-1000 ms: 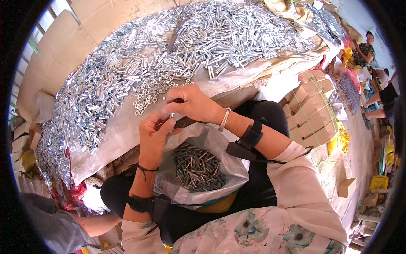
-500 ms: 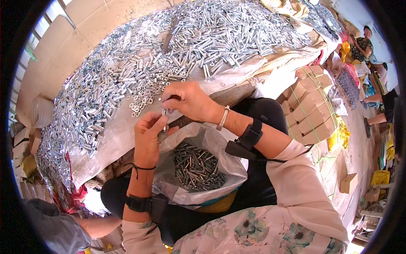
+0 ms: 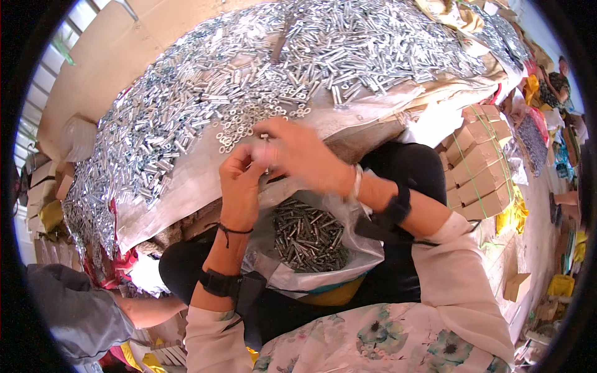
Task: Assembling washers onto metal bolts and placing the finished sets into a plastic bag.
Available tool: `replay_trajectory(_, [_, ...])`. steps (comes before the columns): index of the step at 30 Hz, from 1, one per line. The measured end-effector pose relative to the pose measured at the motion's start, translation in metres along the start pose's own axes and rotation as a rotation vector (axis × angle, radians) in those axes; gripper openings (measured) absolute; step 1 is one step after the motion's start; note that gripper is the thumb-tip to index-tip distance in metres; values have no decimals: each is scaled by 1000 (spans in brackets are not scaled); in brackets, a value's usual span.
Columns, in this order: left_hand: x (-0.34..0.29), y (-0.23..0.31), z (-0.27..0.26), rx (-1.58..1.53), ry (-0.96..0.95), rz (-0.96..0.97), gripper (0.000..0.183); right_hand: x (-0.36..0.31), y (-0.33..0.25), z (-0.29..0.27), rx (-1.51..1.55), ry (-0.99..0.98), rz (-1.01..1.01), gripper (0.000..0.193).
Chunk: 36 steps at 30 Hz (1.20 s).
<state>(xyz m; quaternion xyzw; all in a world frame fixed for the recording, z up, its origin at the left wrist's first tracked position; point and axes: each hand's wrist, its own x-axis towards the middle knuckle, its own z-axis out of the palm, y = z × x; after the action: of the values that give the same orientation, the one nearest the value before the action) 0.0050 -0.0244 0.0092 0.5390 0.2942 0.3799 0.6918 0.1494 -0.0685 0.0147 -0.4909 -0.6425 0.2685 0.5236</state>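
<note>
My left hand (image 3: 241,186) is closed in a pinch on a small shiny metal bolt (image 3: 265,137), whose end shows above the fingertips. Against it, my right hand (image 3: 305,152) is curled over with its fingers bent in. Motion blurs those fingers, and what they pinch is hidden. Both hands meet above the front edge of a sheet-covered work surface (image 3: 165,208). Just beyond them lies a cluster of loose washers and nuts (image 3: 233,127). Below, in my lap, a white plastic sack (image 3: 289,280) stands open with many dark metal bolts (image 3: 308,236) inside.
A broad heap of silvery metal sleeves (image 3: 367,53) covers the surface, with a dark bar (image 3: 281,40) among them. Cardboard boxes (image 3: 479,161) tied with green string stand at the right. Another person's arm (image 3: 152,309) reaches in at lower left; someone else sits at far right (image 3: 553,87).
The view has turned, so the scene sits further right. My right hand has come down against the left fingertips, covering most of the bolt that showed plainly before.
</note>
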Motion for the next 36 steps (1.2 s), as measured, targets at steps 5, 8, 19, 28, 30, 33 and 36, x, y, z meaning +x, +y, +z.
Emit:
replay_trajectory(5, [-13, 17, 4, 346, 105, 223, 16, -38, -60, 25, -283, -215, -616, 52])
replay_trajectory(8, [-12, 27, 7, -33, 161, -56, 13, -37, -60, 19, -254, -237, -635, 50])
replay_trajectory(19, [-18, 38, -22, 840, -638, -5, 24, -29, 47, -106, -1240, -65, 45, 19])
replay_trajectory(28, [-16, 35, -8, 260, -475, -187, 24, 35, 73, -49, -1148, 68, 44, 13])
replay_trajectory(30, [-12, 30, -3, 218, -444, -265, 23, 46, 72, -41, -1147, 118, 76, 13])
replay_trajectory(33, [-11, 31, -5, 265, -369, -258, 21, 53, 60, -49, -1016, -37, -11, 17])
replay_trajectory(36, [-11, 33, -12, 254, -295, -222, 21, 42, 54, -91, -1088, 22, 27, 20])
